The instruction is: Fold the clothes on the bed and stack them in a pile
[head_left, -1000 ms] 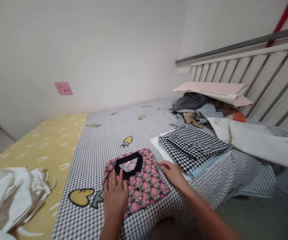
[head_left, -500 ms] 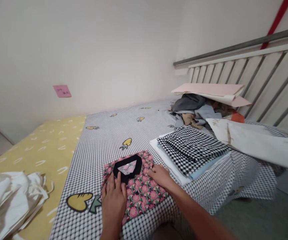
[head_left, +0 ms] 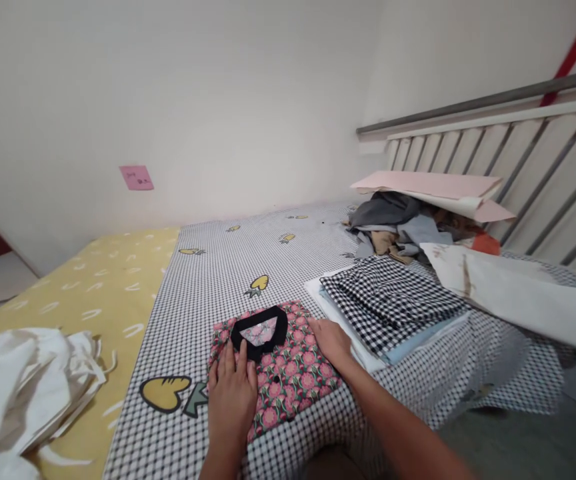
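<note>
A folded shirt [head_left: 295, 370] with pink flowers, a black collar and dark buttons lies on the checked bedding, its collar end away from me. My left hand [head_left: 233, 387] rests flat on the shirt's left side, fingers extended just below the collar. Over the shirt's right edge lies my right hand [head_left: 332, 341], palm down with its fingers close together and touching the fabric. Just beyond that hand is a stack of folded clothes, with a black-and-white checked garment [head_left: 391, 300] on top and light blue and white cloth beneath.
Crumpled white cloth [head_left: 28, 393] lies on the yellow sheet [head_left: 133, 267] at left. Back right, pink card sheets [head_left: 428, 183] cover a heap of grey and brown clothes [head_left: 385, 212]. A long white piece [head_left: 523, 283] juts over the bed's right side near a slatted rail [head_left: 493, 150].
My view has shifted slightly left. The right hand has moved a little along the shirt's right edge, its thumb now less visible. My left hand stays flat on the shirt.
</note>
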`<state>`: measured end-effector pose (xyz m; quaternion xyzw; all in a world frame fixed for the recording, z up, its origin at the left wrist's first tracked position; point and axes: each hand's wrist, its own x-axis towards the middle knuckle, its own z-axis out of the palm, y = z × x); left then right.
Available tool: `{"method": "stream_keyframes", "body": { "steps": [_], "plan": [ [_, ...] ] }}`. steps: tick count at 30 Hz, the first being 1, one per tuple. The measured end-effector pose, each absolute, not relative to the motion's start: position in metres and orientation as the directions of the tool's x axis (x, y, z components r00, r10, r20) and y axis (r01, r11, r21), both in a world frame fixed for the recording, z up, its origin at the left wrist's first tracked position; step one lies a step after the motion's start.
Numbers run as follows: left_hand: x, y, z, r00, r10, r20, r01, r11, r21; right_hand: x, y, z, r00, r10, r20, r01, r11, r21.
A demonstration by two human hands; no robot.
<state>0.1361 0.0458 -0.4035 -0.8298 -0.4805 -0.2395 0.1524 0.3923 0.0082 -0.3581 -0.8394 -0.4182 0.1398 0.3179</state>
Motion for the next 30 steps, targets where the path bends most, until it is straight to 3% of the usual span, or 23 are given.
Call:
{"method": "stream_keyframes", "body": {
  "steps": [4, 6, 10, 13, 16, 18, 21, 23, 27, 30],
  "plan": [
    [0.138, 0.043, -0.400, 0.393, 0.743, 0.542, 0.884, -0.468, 0.001, 0.390, -0.005, -0.340, 0.627, 0.771, 0.116, 0.666, -0.453, -0.592],
    [0.139, 0.041, -0.399, 0.387, 0.751, 0.534, 0.886, -0.464, 0.011, 0.379, -0.015, -0.325, 0.607, 0.753, 0.254, 0.727, -0.398, -0.559],
    [0.140, 0.040, -0.397, 0.383, 0.757, 0.530, 0.886, -0.463, 0.019, 0.344, -0.033, -0.313, 0.330, 0.768, 0.549, 0.936, -0.192, -0.294],
    [0.140, 0.040, -0.398, 0.377, 0.763, 0.525, 0.888, -0.458, 0.028, 0.333, -0.034, -0.336, 0.152, 0.906, 0.395, 0.982, -0.092, -0.168],
    [0.141, 0.036, -0.397, 0.346, 0.786, 0.512, 0.899, -0.433, 0.058, 0.343, -0.028, -0.373, 0.152, 0.973, 0.174, 0.977, -0.121, -0.178],
    [0.144, 0.032, -0.394, 0.318, 0.809, 0.494, 0.903, -0.417, 0.103, 0.354, -0.025, -0.394, 0.168, 0.977, 0.129, 0.975, -0.145, -0.169],
    [0.145, 0.028, -0.389, 0.291, 0.834, 0.469, 0.870, -0.435, 0.232, 0.364, -0.023, -0.410, 0.173, 0.973, 0.156, 0.978, -0.151, -0.143],
    [0.140, 0.027, -0.386, 0.265, 0.841, 0.472, 0.794, -0.468, 0.388, 0.366, -0.022, -0.414, 0.168, 0.969, 0.182, 0.980, -0.144, -0.135],
    [0.104, 0.033, -0.387, -0.177, 0.894, 0.412, 0.564, -0.251, 0.787, 0.366, -0.021, -0.419, 0.153, 0.962, 0.225, 0.984, -0.128, -0.125],
    [0.074, 0.046, -0.391, -0.365, 0.888, 0.279, 0.497, -0.067, 0.865, 0.364, -0.021, -0.418, 0.152, 0.958, 0.245, 0.985, -0.128, -0.112]
  ]
}}
